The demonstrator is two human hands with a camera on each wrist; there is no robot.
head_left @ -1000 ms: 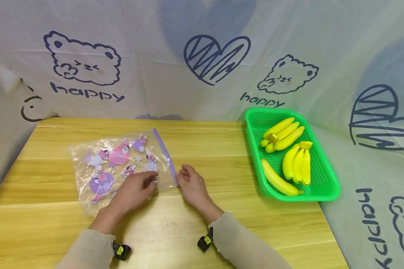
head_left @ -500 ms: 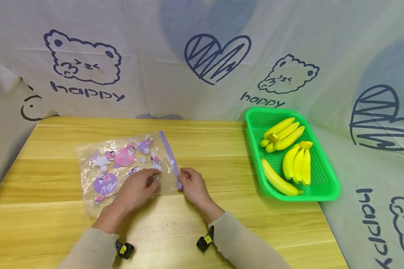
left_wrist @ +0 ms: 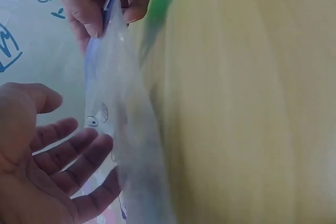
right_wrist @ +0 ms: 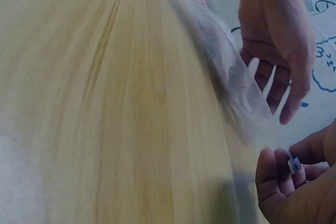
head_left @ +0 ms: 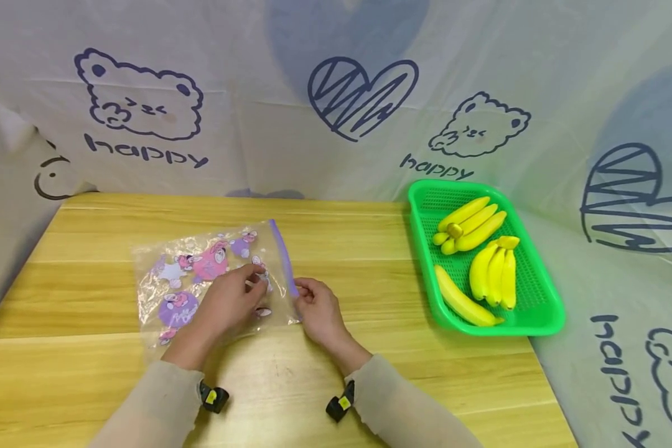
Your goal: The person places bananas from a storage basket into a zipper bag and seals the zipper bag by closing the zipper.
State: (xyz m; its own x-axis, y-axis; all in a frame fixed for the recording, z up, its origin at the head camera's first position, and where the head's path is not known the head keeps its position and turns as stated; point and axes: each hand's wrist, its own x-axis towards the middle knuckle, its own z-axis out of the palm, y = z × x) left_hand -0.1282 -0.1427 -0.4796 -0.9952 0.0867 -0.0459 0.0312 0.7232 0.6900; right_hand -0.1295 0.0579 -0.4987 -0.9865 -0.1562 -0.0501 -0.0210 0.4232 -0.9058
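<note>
A clear zip bag printed with pink and purple cartoon figures lies on the wooden table, its purple zip strip facing right. My right hand pinches the near end of that strip between thumb and fingers. A small whitish zip slider shows at those fingers in the right wrist view. Over the bag's near right part is my left hand, fingers loosely bent and apart. In the left wrist view, the left hand has its fingers beside the bag's film, holding nothing; whether they touch it, I cannot tell.
A green plastic basket stands at the table's right side. Inside are two bunches of bananas and a single banana. A pale printed cloth hangs behind the table and along its sides.
The bag has shifted slightly to the right. My left hand has moved a little right and away from me over it. The right hand has come to pinch the zip strip's near end.
</note>
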